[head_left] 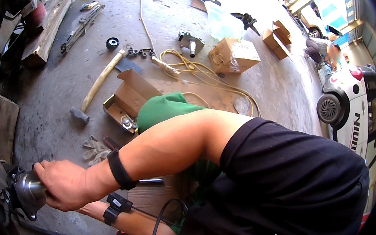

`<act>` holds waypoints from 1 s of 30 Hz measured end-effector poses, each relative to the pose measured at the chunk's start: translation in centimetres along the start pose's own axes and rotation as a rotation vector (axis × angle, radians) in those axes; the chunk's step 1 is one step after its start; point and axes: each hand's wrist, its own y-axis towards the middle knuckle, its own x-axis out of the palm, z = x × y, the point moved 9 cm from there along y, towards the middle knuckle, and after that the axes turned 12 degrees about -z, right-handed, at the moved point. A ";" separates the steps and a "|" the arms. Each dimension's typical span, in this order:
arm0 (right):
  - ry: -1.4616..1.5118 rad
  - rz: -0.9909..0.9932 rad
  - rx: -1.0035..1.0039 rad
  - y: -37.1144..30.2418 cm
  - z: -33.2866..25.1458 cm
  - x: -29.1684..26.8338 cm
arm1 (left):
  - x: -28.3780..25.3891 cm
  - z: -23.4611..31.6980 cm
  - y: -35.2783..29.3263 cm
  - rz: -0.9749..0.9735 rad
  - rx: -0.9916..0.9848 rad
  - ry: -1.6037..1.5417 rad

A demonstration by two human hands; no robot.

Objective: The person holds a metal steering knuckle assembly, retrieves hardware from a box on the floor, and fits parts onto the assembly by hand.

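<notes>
My right hand (pixel 65 183) reaches across to the far left, its fingers wrapped round the shiny round end of a flanged metal hub (pixel 29 191). The hub sits against dark metal parts at the left rim, where the picture is too dim to make out how they join. Below the right wrist comes my left forearm (pixel 137 221) with a black strapped device. Most of my left hand (pixel 85 208) is behind the right one, so its fingers are hidden. Grey work gloves (pixel 94 150) lie on the floor just beyond my right wrist.
A sledgehammer (pixel 102 82), an open cardboard box (pixel 136 93) and a flanged spindle (pixel 192 45) lie ahead. Yellow hose (pixel 201 72) loops beside a closed carton (pixel 233 55). Wooden beams (pixel 48 31) stand at left. A white car (pixel 351 105) and another person (pixel 325 52) are at far right.
</notes>
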 end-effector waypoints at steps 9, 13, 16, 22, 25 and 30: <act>-0.013 -0.038 0.003 0.3 0.3 0.1 | 0.1 0.4 -0.5 0.005 0.011 -0.006; -0.016 -0.044 -0.002 0.2 0.5 0.1 | 0.0 0.6 -0.7 0.010 0.014 -0.003; 0.004 -0.065 -0.011 0.4 -0.3 0.1 | 0.3 1.5 -0.6 0.015 0.031 0.006; 0.009 -0.044 -0.008 -0.1 0.1 -0.3 | 0.3 1.1 -0.5 0.016 0.018 -0.004; -0.002 -0.032 -0.017 0.0 0.2 -0.3 | 0.4 1.6 -0.4 0.017 0.023 -0.002; -0.004 -0.061 -0.010 0.1 -0.3 -0.2 | 0.8 3.2 -0.3 0.023 0.050 -0.006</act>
